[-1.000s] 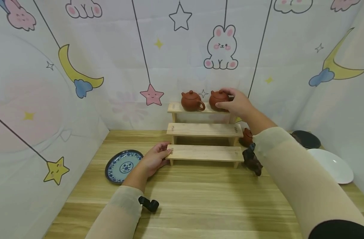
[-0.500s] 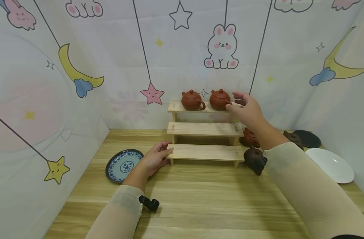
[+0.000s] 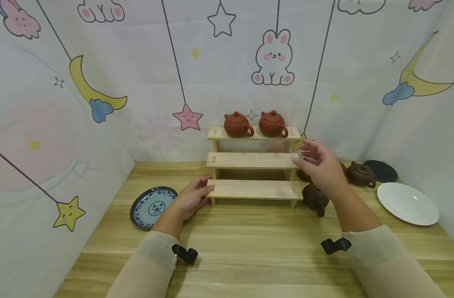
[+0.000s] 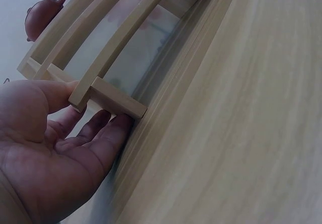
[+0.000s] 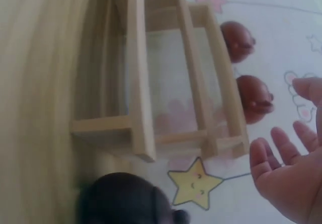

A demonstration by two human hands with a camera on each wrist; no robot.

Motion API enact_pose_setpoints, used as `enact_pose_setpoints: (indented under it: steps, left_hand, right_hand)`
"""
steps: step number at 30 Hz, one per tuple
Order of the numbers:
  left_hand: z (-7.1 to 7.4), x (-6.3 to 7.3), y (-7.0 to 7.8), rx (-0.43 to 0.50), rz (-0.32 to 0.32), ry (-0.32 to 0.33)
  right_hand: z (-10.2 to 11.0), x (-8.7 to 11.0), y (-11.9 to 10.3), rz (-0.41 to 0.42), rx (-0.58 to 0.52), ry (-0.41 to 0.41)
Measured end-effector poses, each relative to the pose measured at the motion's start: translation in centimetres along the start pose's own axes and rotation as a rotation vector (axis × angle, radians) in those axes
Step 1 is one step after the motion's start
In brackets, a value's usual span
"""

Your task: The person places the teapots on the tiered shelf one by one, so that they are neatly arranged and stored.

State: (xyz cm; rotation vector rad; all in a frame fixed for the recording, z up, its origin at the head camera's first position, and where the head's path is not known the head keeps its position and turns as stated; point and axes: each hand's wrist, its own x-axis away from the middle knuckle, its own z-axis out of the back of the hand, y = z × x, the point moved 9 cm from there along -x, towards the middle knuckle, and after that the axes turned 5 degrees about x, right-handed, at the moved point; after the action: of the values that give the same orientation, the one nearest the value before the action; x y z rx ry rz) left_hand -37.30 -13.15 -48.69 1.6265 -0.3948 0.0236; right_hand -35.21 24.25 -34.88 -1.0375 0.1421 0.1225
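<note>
A three-step wooden display rack [image 3: 254,189] stands on the table. My left hand [image 3: 191,197] grips the left end of its lowest step; in the left wrist view the thumb lies on the board's end and the fingers [image 4: 103,141] bend round the leg. Two reddish-brown clay teapots, a left one [image 3: 236,125] and a right one [image 3: 272,124], sit on the top step, handles to the right. My right hand [image 3: 322,167] holds nothing, fingers spread and loosely bent, just off the rack's right end. Below it a dark brown teapot [image 3: 315,199] is on the table, and a reddish teapot [image 3: 303,175] is mostly hidden behind the hand.
Further right is another dark brown teapot [image 3: 360,174], beside a black round plate [image 3: 380,171]. A white oval plate [image 3: 407,203] lies near the right wall. On the left is a blue-patterned plate [image 3: 155,207]. A printed cloth [image 3: 148,82] closes off the back and sides.
My right hand has let go of the right teapot on the top step and moved down and right, toward the teapots on the table. The left hand keeps its place.
</note>
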Motion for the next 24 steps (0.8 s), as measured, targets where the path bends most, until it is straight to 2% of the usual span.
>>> enact_pose_setpoints:
  steps: [5,18,21,24]
  left_hand:
    - [0.0,0.0,-0.1,0.002,0.003,0.003]
    - [0.0,-0.2,-0.3,0.013,0.008,0.002]
    - [0.0,-0.2,-0.3,0.009,0.007,-0.004]
    - [0.1,-0.3,-0.3,0.003,0.004,-0.008]
  right_hand:
    - [0.1,1.9,2.1,-0.006,0.036,0.014]
    - [2.6,3.5,6.9,-0.054,0.178,0.027]
    - [2.8,3.4,8.2,-0.092,0.195,0.0]
    - [2.4,3.2,9.4,-0.138,0.182,-0.069]
